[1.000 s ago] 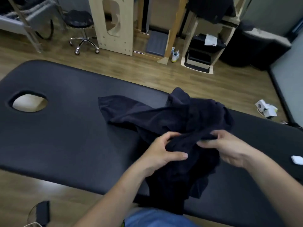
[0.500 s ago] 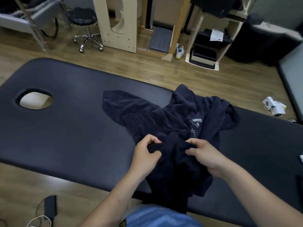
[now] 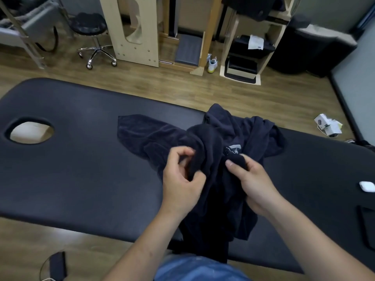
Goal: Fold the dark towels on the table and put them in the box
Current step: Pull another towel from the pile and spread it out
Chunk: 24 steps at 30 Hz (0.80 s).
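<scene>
My left hand (image 3: 181,179) and right hand (image 3: 252,181) each pinch a fold of the crumpled towels (image 3: 150,136), heaped mid-table (image 3: 71,169) and draping off its 6 o'clock edge. Since a moment ago my left hand has turned, curled fingers now facing me.

Two hands (image 3: 182,180) (image 3: 256,184), possibly two tangled dark towels (image 3: 227,136), one table (image 3: 71,171).

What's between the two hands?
Only bunched fabric of the dark towels, which the left hand and right hand both grip. Shows in the head view.
</scene>
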Each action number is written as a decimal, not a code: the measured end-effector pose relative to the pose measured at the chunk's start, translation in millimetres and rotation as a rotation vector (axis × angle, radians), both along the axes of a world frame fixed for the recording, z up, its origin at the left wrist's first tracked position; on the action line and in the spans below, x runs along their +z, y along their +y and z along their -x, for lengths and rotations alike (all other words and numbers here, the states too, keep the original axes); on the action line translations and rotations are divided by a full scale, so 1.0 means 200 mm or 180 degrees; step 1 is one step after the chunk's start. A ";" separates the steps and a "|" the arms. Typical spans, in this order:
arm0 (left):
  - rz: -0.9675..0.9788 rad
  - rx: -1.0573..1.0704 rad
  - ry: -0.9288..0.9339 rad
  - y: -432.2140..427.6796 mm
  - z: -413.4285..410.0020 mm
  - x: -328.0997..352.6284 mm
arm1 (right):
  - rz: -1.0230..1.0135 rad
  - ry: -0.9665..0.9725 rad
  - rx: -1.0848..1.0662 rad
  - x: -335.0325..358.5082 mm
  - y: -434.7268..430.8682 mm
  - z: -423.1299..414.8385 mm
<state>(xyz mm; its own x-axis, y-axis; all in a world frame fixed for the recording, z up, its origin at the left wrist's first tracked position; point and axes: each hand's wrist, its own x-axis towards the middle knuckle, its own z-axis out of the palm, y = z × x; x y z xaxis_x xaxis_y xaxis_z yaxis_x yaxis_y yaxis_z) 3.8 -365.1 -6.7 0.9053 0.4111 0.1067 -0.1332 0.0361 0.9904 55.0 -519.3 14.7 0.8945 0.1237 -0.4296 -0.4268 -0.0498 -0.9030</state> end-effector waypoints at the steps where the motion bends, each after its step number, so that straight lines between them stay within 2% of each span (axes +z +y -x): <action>1: 0.0092 0.0027 0.0071 0.00 -0.01 0.03 | -0.0046 -0.0048 -0.0063 0.02 0.00 -0.01; 5: 0.0113 0.0066 0.0447 -0.02 -0.08 0.08 | -0.0148 -0.0331 0.0083 0.12 0.01 -0.01; 11: -0.0033 0.0084 0.0372 -0.09 -0.09 0.17 | 0.0392 -0.1033 -0.0239 0.16 0.03 -0.02; 15: -0.0134 -0.0063 0.0488 -0.13 -0.08 0.19 | 0.0696 -0.1322 -0.0171 0.16 0.06 -0.03; 20: -0.0260 -0.0197 0.0837 -0.11 -0.10 0.19 | 0.1052 -0.1390 -0.0018 0.15 0.06 0.01; 24: -0.0380 -0.0270 0.0662 -0.10 -0.09 0.22 | 0.1310 -0.1504 0.0172 0.16 0.05 0.01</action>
<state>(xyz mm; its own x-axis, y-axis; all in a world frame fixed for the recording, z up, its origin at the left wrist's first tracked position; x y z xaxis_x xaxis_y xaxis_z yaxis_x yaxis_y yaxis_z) 22.2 -384.2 36.9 0.9436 0.3285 -0.0420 0.0723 -0.0804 0.9941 52.4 -509.2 47.1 0.9965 0.0826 -0.0116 0.0264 -0.4437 -0.8958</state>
